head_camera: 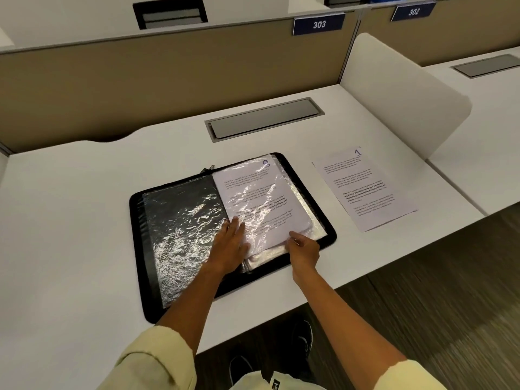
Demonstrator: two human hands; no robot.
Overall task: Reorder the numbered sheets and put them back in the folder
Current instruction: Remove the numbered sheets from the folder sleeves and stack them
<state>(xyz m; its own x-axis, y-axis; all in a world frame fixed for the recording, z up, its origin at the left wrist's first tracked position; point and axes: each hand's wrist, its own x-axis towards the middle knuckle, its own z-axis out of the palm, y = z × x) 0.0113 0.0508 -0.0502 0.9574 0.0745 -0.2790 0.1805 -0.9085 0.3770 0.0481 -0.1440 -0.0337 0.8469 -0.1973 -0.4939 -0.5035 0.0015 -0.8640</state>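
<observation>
A black zip folder (140,249) lies open on the white desk, its clear plastic sleeves crinkled and shiny. The right-hand sleeve holds a printed sheet (253,198) with a handwritten number, probably 3, at its top corner. My left hand (229,243) lies flat on the lower left corner of that sleeve, near the folder's spine. My right hand (302,249) pinches the lower edge of the sleeve or sheet between thumb and fingers. A loose sheet numbered 1 (365,190) lies on the desk to the right of the folder, apart from it.
A grey cable hatch (264,119) is set in the desk behind the folder. A white divider panel (399,94) stands at the right, with a tan partition wall (140,80) behind. The desk's front edge runs close to my arms.
</observation>
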